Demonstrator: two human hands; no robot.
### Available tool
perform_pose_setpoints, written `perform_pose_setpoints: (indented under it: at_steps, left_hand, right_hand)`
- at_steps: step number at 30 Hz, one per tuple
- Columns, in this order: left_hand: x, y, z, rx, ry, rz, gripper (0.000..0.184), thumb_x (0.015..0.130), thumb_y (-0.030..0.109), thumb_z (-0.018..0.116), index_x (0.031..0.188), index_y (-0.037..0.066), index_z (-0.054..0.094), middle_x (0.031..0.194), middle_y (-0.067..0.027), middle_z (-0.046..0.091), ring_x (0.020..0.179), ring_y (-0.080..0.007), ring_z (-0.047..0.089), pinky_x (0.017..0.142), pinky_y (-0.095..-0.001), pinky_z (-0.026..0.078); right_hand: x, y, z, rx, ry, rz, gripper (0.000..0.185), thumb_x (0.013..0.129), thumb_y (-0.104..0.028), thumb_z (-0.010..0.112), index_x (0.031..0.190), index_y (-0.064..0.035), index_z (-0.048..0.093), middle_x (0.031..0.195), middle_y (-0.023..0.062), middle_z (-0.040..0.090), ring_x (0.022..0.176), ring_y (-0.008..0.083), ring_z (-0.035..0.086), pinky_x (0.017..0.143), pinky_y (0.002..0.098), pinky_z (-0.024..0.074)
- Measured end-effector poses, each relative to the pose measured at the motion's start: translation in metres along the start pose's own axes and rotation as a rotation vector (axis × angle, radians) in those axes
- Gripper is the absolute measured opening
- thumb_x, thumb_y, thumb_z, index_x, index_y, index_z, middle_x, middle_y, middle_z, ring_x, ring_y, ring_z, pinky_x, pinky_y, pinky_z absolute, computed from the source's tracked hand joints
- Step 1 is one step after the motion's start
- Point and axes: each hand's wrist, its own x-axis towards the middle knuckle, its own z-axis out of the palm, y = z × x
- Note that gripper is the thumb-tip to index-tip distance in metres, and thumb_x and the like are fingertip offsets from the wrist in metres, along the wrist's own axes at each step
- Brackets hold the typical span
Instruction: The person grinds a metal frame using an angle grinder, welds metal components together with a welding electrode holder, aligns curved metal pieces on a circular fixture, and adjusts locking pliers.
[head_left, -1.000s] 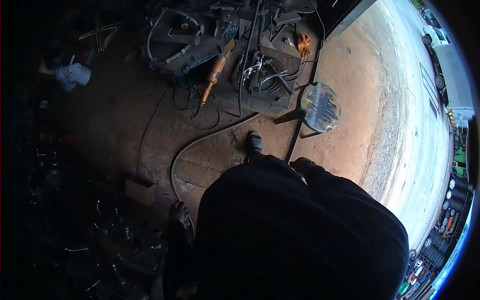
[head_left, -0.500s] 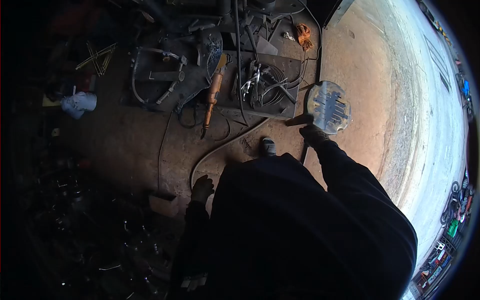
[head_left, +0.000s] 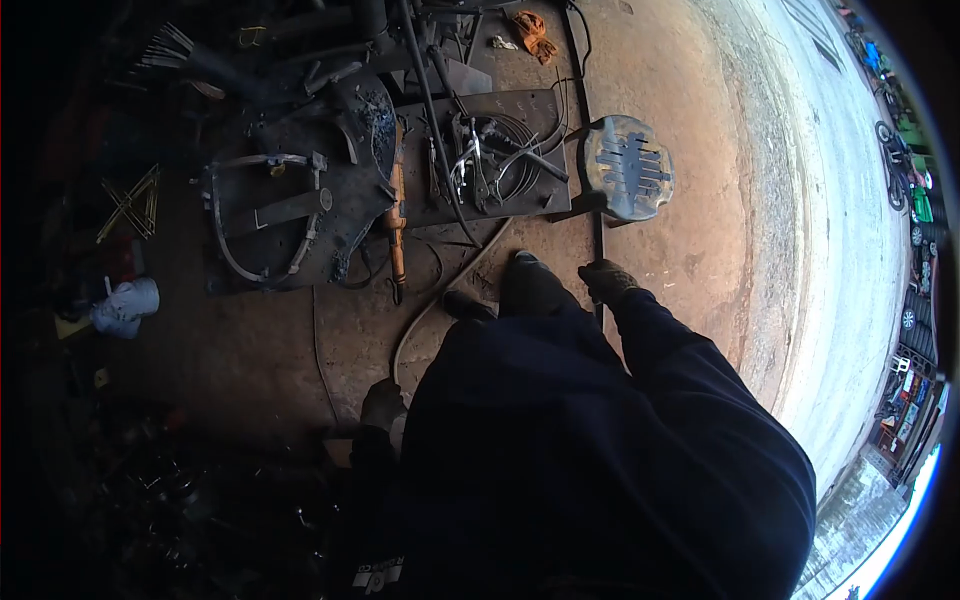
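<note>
My right hand (head_left: 610, 282), in a dark glove, hangs beside my body over a dark strip (head_left: 600, 240) on the floor. Its fingers look loosely bent and slightly apart, with nothing visible in them. A stool (head_left: 632, 165) with a slotted, worn seat stands just beyond that hand. My left hand (head_left: 383, 404), also gloved, hangs low at my other side in shadow. Its fingers seem loose and hold nothing that I can see. Near it, a hose (head_left: 425, 318) curves across the floor.
Ahead, a metal worktable (head_left: 530, 108) carries coiled cable (head_left: 520, 178), silver clamps (head_left: 466, 165) and a curved metal frame (head_left: 215, 215). A long orange tool (head_left: 398, 225) hangs over its edge. An orange cloth (head_left: 536, 38) lies on the floor; a white container (head_left: 126, 306) stands left.
My view has shifted, and the worktable and stool appear further left. My right hand is now apart from the stool, lower in view. My left hand has dropped slightly. Both feet now show.
</note>
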Motion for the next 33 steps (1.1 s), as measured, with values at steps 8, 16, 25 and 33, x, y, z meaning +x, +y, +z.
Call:
perform_pose_setpoints:
  at_steps: [8, 16, 25, 33]
  left_hand:
    - [0.017, 0.026, -0.083, -0.09, -0.512, -0.338, 0.023, 0.094, 0.024, 0.051, 0.114, 0.014, 0.058, 0.093, -0.0071, 0.059, 0.082, -0.0274, 0.062, 0.074, -0.04, 0.05]
    - [-0.03, 0.118, -0.072, -0.811, -0.342, -1.057, 0.027, 0.095, 0.025, 0.054, 0.118, 0.012, 0.057, 0.099, -0.009, 0.06, 0.088, -0.0281, 0.062, 0.078, -0.0404, 0.05]
    - [-0.001, 0.147, -0.087, -0.871, -0.326, -1.138, 0.032, 0.095, 0.026, 0.056, 0.123, 0.01, 0.055, 0.106, -0.0111, 0.06, 0.095, -0.0289, 0.061, 0.083, -0.0408, 0.049]
    - [0.033, 0.132, -0.082, -0.874, -0.283, -1.081, 0.037, 0.095, 0.026, 0.059, 0.127, 0.009, 0.054, 0.111, -0.013, 0.06, 0.101, -0.0296, 0.061, 0.087, -0.0411, 0.049]
  right_hand:
    - [0.124, -0.076, -0.056, 0.228, 0.101, -0.108, 0.042, 0.094, -0.046, 0.06, 0.083, -0.0051, 0.066, 0.064, 0.008, 0.062, 0.053, 0.0211, 0.061, 0.052, 0.0376, 0.0478]
    - [0.244, -0.149, -0.105, -0.236, 0.292, -0.087, 0.057, 0.094, -0.054, 0.054, 0.114, -0.0041, 0.073, 0.108, 0.0223, 0.072, 0.107, 0.0363, 0.068, 0.095, 0.044, 0.0498]
    - [0.256, -0.176, -0.089, -0.282, 0.403, -0.045, 0.056, 0.096, -0.051, 0.048, 0.109, -0.0034, 0.073, 0.11, 0.0244, 0.071, 0.112, 0.0397, 0.065, 0.099, 0.0468, 0.0484]
    - [0.229, -0.16, -0.072, -0.008, 0.374, -0.283, 0.044, 0.098, -0.046, 0.05, 0.114, -0.0082, 0.066, 0.115, 0.0241, 0.067, 0.111, 0.0453, 0.061, 0.094, 0.0536, 0.0478]
